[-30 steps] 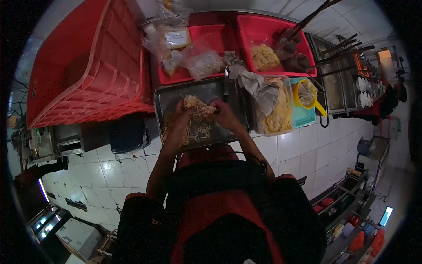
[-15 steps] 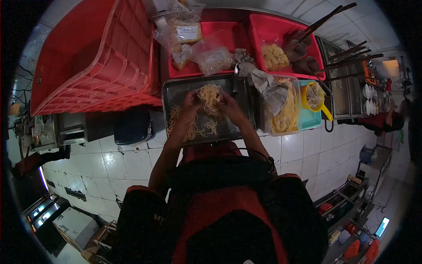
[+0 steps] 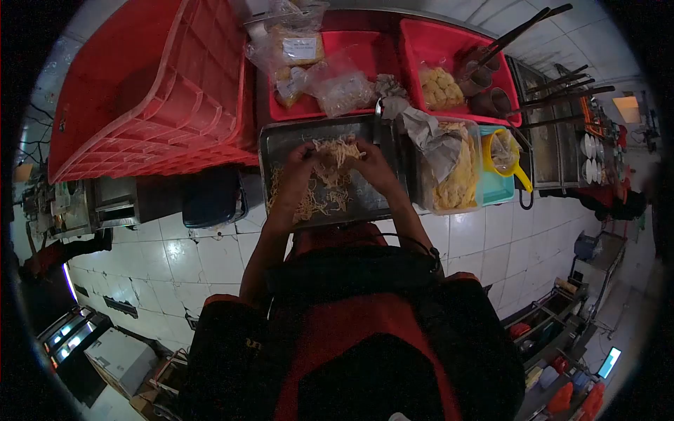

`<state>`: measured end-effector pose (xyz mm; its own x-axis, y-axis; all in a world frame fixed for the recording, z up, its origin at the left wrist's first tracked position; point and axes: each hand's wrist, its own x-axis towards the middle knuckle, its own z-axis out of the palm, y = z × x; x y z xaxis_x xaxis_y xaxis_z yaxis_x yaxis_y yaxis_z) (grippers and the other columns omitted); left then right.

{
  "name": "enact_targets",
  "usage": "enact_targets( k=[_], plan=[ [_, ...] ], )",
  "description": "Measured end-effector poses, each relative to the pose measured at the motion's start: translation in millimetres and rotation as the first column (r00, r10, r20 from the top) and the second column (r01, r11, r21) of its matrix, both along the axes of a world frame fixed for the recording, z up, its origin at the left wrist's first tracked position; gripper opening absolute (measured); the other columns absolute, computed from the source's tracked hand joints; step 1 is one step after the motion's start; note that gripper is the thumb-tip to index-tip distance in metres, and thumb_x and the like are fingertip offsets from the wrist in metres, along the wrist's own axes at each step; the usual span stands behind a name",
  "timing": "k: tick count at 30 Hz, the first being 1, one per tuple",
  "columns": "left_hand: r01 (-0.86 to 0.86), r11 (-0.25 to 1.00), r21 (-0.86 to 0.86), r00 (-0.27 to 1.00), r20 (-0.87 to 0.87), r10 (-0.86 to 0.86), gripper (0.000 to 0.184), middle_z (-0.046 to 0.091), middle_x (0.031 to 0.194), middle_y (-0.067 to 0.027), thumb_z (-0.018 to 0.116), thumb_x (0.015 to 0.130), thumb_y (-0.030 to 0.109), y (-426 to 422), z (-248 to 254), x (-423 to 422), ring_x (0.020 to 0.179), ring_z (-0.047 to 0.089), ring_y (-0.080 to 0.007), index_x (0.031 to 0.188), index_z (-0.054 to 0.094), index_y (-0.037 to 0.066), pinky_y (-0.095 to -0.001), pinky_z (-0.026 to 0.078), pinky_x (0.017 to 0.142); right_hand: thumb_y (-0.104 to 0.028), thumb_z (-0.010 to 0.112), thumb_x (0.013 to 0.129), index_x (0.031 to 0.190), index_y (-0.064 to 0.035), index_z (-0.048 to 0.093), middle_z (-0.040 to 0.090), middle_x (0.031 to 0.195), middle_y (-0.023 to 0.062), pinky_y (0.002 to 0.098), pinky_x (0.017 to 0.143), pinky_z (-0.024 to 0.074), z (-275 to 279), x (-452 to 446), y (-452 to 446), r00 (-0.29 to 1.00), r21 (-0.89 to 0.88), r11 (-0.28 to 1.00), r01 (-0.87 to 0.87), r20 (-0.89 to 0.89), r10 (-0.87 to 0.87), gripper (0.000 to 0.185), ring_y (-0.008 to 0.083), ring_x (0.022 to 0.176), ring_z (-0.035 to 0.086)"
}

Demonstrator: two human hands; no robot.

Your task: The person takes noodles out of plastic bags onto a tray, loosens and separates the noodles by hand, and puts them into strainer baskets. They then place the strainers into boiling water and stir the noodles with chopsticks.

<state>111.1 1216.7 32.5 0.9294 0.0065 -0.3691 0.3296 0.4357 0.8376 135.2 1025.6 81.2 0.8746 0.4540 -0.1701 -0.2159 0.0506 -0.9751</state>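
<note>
Over the dark tray (image 3: 364,194), roomier toward its right edge, 2 hands (image 3: 373,170) grasp noodles (image 3: 338,149).

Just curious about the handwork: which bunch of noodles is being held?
The bunch of noodles between the left hand and right hand; the other noodles lie on the dark tray.

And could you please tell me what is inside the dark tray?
Loose pale noodles lie in the tray, with a noodle bunch held between the left hand and right hand. Whatever lies directly beneath those hands is covered and cannot be seen.
</note>
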Motion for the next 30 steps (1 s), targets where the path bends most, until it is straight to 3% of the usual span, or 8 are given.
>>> enact_targets(
  k=[7,9,14,18,21,23,28,30],
  plan=[
    [0.033,0.997,0.076,0.994,0.098,-0.040,0.025,0.059,0.088,-0.0015,0.062,0.082,0.007,6.3,8.7,2.5,0.076,0.056,-0.0083,0.107,0.057,0.005,-0.0243,0.045,0.065,-0.005,0.060,0.083,0.106,-0.0003,0.061,0.058,0.103,0.0065,0.0283,0.078,0.0462,-14.6,5.4,-2.9,0.997,-0.025,0.997,0.071,-0.040,-0.072,0.024,0.0139,0.093,0.055],
    [0.022,0.999,-0.027,0.992,0.124,-0.018,0.026,0.059,0.088,-0.0017,0.062,0.081,0.006,5.8,4.9,-4.6,0.076,0.056,-0.0087,0.107,0.057,0.004,-0.0242,0.045,0.064,-0.006,0.061,0.081,0.105,-0.0006,0.061,0.059,0.104,0.0072,0.0279,0.075,0.0463,-50.5,10.0,-9.4,0.821,-0.390,0.912,0.127,0.557,0.124,0.025,0.0138,0.087,0.056],
    [0.061,0.676,0.734,0.989,0.049,-0.143,0.030,0.060,0.086,-0.0043,0.062,0.079,0.005,0.5,-0.4,-1.4,0.077,0.057,-0.0119,0.108,0.057,0.002,-0.0261,0.046,0.068,-0.008,0.065,0.076,0.101,-0.0007,0.060,0.059,0.101,0.0061,0.0288,0.072,0.0470,-71.0,3.7,9.1,0.967,-0.485,0.874,0.025,0.235,0.102,0.026,0.0123,0.086,0.055],
    [0.024,0.953,0.303,0.993,0.101,-0.057,0.029,0.061,0.085,-0.0062,0.061,0.080,0.009,14.3,-3.2,1.0,0.075,0.058,-0.0130,0.108,0.057,0.000,-0.0278,0.046,0.066,-0.015,0.073,0.071,0.108,-0.0002,0.055,0.057,0.104,0.0101,0.0329,0.075,0.0476,-75.0,9.2,3.2,0.996,-0.213,0.973,0.084,0.016,-0.082,0.043,0.0184,0.092,0.056],
    [0.114,0.811,0.574,0.988,0.016,-0.151,0.029,0.061,0.087,-0.0074,0.059,0.083,0.013,24.5,-19.9,9.6,0.077,0.058,-0.0138,0.108,0.059,-0.001,-0.0280,0.046,0.068,-0.019,0.075,0.069,0.113,-0.0001,0.052,0.054,0.113,0.0132,0.0340,0.078,0.0477,-70.9,6.6,4.9,0.956,-0.295,0.943,0.156,0.286,-0.069,0.053,0.0219,0.095,0.057],
    [-0.151,0.410,0.900,0.944,0.254,-0.209,0.029,0.062,0.088,-0.0092,0.057,0.086,0.019,21.3,-13.3,-1.4,0.078,0.059,-0.0148,0.107,0.060,-0.001,-0.0289,0.045,0.071,-0.017,0.074,0.070,0.115,-0.0001,0.051,0.051,0.118,0.0137,0.0339,0.080,0.0481,-63.4,-1.7,10.4,0.859,-0.539,0.794,0.283,0.510,0.040,0.053,0.0219,0.097,0.056],
    [0.261,0.853,0.452,0.965,-0.120,-0.232,0.036,0.063,0.098,-0.0109,0.054,0.088,0.028,6.1,4.2,6.5,0.087,0.061,-0.0187,0.111,0.060,0.000,-0.0303,0.046,0.079,-0.005,0.071,0.071,0.119,0.0003,0.047,0.053,0.117,0.0101,0.0319,0.082,0.0492,-50.5,-4.9,34.0,0.787,-0.841,0.434,0.322,0.493,0.371,0.054,0.0176,0.101,0.056],
    [0.227,0.954,0.196,0.974,-0.076,-0.216,0.038,0.063,0.103,-0.0110,0.052,0.089,0.030,6.0,24.4,4.6,0.090,0.061,-0.0192,0.112,0.059,0.000,-0.0306,0.046,0.082,-0.001,0.071,0.070,0.121,0.0005,0.045,0.059,0.109,0.0086,0.0331,0.084,0.0492,-112.0,13.5,17.1,0.939,-0.320,0.946,0.044,0.336,0.070,0.057,0.0191,0.100,0.058]
  ],
)
